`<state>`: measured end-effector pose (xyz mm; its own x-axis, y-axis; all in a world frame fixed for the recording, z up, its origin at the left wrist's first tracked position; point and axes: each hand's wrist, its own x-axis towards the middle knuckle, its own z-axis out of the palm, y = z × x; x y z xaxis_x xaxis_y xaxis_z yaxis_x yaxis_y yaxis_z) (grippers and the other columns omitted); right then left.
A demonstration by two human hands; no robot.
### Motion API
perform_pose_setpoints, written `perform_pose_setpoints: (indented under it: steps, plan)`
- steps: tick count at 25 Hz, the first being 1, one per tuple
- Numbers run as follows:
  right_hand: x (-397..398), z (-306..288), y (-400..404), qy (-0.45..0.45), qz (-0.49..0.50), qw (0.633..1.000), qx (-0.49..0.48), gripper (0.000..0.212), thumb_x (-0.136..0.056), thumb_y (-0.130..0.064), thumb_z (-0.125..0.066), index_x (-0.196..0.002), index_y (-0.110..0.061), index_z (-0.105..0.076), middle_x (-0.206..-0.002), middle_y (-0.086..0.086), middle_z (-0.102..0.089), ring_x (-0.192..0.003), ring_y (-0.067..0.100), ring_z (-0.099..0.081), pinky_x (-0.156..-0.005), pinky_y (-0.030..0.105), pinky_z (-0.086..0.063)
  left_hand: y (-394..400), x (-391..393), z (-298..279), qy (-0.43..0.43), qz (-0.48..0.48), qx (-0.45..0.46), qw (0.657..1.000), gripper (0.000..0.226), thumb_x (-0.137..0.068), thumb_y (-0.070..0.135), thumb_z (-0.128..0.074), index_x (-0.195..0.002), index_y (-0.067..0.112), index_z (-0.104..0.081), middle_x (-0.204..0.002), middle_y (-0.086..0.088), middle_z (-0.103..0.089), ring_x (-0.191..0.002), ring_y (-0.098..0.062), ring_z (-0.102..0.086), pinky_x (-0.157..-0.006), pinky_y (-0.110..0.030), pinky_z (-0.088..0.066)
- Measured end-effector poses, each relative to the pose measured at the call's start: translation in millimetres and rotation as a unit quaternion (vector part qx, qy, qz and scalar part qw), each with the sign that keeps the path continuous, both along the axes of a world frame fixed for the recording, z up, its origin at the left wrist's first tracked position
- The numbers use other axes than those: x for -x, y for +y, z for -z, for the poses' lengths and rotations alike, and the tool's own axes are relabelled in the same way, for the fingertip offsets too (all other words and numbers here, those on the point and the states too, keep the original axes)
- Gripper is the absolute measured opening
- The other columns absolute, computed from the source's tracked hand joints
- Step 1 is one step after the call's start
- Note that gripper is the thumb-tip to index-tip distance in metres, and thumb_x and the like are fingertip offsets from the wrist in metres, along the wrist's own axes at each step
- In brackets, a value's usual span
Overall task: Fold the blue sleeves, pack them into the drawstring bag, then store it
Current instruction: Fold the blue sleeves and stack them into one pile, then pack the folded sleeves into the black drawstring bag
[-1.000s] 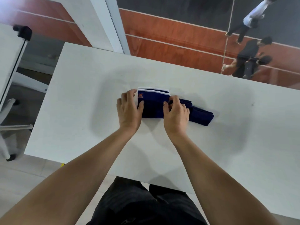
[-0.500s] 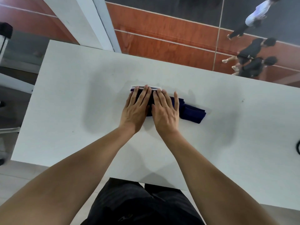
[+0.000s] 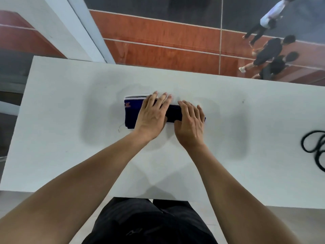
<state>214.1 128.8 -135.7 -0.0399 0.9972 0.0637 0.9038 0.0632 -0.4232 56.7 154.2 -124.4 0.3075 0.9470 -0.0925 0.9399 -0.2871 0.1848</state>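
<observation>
The folded dark blue sleeves [image 3: 132, 112], with a white band along the far edge and a small orange logo at the left end, lie flat on the white table [image 3: 70, 138]. My left hand [image 3: 152, 117] rests palm down on their middle, fingers spread. My right hand [image 3: 190, 123] lies flat over their right end, hiding most of it. Neither hand holds anything. No drawstring bag is visible.
A black looped cord [image 3: 314, 147] lies at the table's right edge. Beyond the far table edge a window looks down on an orange track with walking people [image 3: 267, 50]. A white pillar [image 3: 73, 29] stands at the back left.
Both hands have slid rightward along the sleeves while pressing them flat. The left end with the logo is now uncovered, and the right end is covered.
</observation>
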Motion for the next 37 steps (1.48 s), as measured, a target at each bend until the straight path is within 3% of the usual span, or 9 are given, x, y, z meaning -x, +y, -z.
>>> perform_pose_setpoints:
  steps: [3,6,10,13,18,22,28,33,37]
  plan:
    - [-27,5,-7,-0.076,0.016,0.993,0.094,0.073,-0.079,-0.022,-0.066,-0.148,-0.014,-0.042,-0.152,0.004,-0.045,-0.146,0.023,-0.032,-0.124,0.047,-0.005,13,-20,2,0.046,0.047,0.05,0.997,0.065,-0.099,0.029,-0.044,-0.157,0.012,-0.021,-0.163,-0.008,-0.027,-0.153,-0.033,-0.011,-0.125,-0.046,-0.006]
    - [-44,10,-11,-0.116,0.03,0.978,0.174,0.073,-0.086,-0.032,-0.06,-0.153,-0.018,-0.033,-0.156,0.001,-0.039,-0.151,0.023,-0.021,-0.123,0.049,0.006,23,-32,9,0.144,0.086,0.093,0.981,0.057,-0.103,0.023,-0.038,-0.157,0.014,-0.02,-0.162,-0.012,-0.027,-0.153,-0.036,-0.007,-0.125,-0.047,0.002]
    - [-52,8,-14,-0.087,0.052,0.974,0.202,0.06,-0.092,-0.029,-0.057,-0.147,-0.022,-0.035,-0.145,-0.001,-0.048,-0.14,0.027,-0.036,-0.122,0.051,-0.005,18,-49,7,0.182,0.087,0.086,0.976,0.052,-0.099,0.012,-0.046,-0.15,0.013,-0.034,-0.149,-0.02,-0.044,-0.147,-0.038,-0.026,-0.125,-0.046,-0.006]
    - [-56,4,-18,-0.082,0.081,0.972,0.205,0.051,-0.092,-0.029,-0.061,-0.138,-0.02,-0.041,-0.129,0.005,-0.054,-0.122,0.03,-0.049,-0.113,0.044,-0.023,7,-56,5,0.181,0.089,0.082,0.976,0.042,-0.092,0.013,-0.057,-0.133,0.013,-0.046,-0.125,-0.018,-0.057,-0.122,-0.035,-0.05,-0.116,-0.044,-0.026]
    - [-59,-7,-41,0.072,0.185,0.955,0.22,0.042,-0.087,-0.015,-0.067,-0.124,-0.017,-0.045,-0.117,0.007,-0.045,-0.094,0.036,-0.059,-0.087,0.042,-0.045,-17,-55,8,0.035,0.055,0.159,0.985,0.035,-0.098,0.022,-0.059,-0.131,0.014,-0.049,-0.12,-0.014,-0.051,-0.103,-0.033,-0.058,-0.086,-0.042,-0.049]
    - [-64,-18,-68,0.124,0.243,0.939,0.208,0.034,-0.091,-0.013,-0.059,-0.122,-0.016,-0.043,-0.111,0.008,-0.058,-0.093,0.035,-0.058,-0.085,0.046,-0.048,-34,-47,1,-0.165,-0.022,0.263,0.95,0.039,-0.094,0.025,-0.065,-0.131,0.02,-0.053,-0.122,-0.009,-0.046,-0.111,-0.026,-0.055,-0.097,-0.039,-0.049]
    - [-82,-45,-105,0.167,0.323,0.919,0.152,0.032,-0.091,-0.014,-0.055,-0.118,-0.018,-0.041,-0.102,0.005,-0.064,-0.09,0.034,-0.055,-0.085,0.05,-0.047,-56,-73,-24,-0.232,0.008,0.292,0.928,0.03,-0.099,0.025,-0.059,-0.129,0.021,-0.052,-0.122,-0.005,-0.063,-0.108,-0.026,-0.061,-0.091,-0.04,-0.052]
    - [-127,-71,-134,0.18,0.38,0.899,0.12,0.032,-0.088,-0.015,-0.055,-0.116,-0.019,-0.04,-0.098,0.005,-0.065,-0.086,0.034,-0.058,-0.081,0.051,-0.05,-69,-127,-54,-0.28,0.009,0.329,0.902,0.025,-0.102,0.028,-0.052,-0.126,0.029,-0.05,-0.118,0.006,-0.06,-0.104,-0.022,-0.06,-0.082,-0.03,-0.045]
    - [-182,-88,-158,0.193,0.408,0.887,0.1,0.031,-0.09,-0.018,-0.057,-0.115,-0.022,-0.039,-0.097,0.004,-0.065,-0.086,0.032,-0.06,-0.081,0.051,-0.052,-83,-192,-72,-0.295,0.054,0.352,0.887,0.02,-0.105,0.033,-0.045,-0.125,0.033,-0.045,-0.115,0.002,-0.064,-0.096,-0.019,-0.063,-0.072,-0.027,-0.046]
